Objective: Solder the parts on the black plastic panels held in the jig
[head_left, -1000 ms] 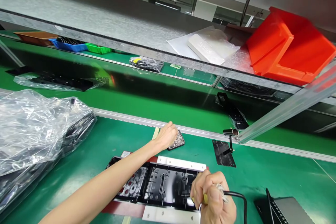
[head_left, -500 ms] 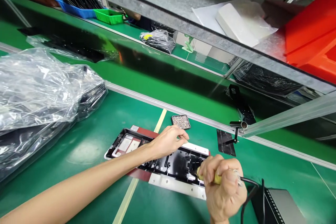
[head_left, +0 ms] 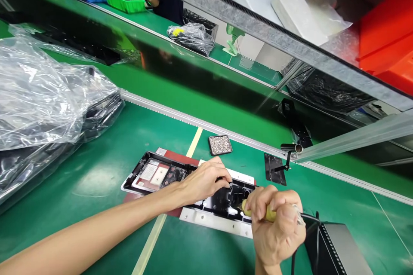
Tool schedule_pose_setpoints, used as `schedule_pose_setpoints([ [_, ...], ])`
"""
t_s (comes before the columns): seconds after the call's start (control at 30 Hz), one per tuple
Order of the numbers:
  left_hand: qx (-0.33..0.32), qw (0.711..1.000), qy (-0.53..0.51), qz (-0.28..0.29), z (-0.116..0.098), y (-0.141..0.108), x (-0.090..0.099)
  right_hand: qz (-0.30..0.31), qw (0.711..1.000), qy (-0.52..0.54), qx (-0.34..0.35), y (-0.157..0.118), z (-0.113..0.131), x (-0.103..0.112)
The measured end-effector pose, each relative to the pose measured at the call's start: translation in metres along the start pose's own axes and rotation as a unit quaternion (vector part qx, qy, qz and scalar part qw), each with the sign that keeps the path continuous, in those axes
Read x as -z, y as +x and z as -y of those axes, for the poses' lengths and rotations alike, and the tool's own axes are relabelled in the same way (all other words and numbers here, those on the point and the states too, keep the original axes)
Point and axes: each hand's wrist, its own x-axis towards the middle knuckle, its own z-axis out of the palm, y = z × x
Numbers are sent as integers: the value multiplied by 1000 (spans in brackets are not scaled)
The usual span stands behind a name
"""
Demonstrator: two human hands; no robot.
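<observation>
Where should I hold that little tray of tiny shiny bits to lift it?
Probably pinch the tray by opposite edges, from above on the near side: it lies flat and shallow, a metal rail runs close behind, and tipping might spill the bits.

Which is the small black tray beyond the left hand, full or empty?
Not empty: the black tray is covered from side to side with small shiny pieces. How deep they lie, I cannot tell.

no lettering is legible; print on the pale label (head_left: 149, 171) framed by the black housing (head_left: 177, 175) is too small.
</observation>
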Motion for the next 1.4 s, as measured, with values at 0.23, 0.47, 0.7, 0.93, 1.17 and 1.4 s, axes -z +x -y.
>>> schedule_pose_setpoints([
  [0.23,-112,989,51,78,10,7,-5,-6,1000,-7,3,-2,-1,0],
  [0.47,-164,976,79,121,10,23,0,-4,1000,-3,4,-1,-1,0],
  [0.7,-177,972,84,127,10,27,1,-4,1000,-15,6,-1,1,-1],
  [0.93,-182,973,83,117,14,18,2,-4,1000,-12,8,-2,1,-2],
  [1.17,-191,970,118,92,9,0,10,-6,1000,-16,3,-3,1,-3],
  [1.4,-237,941,225,90,11,-7,7,-3,1000,-19,4,-3,2,-3],
])
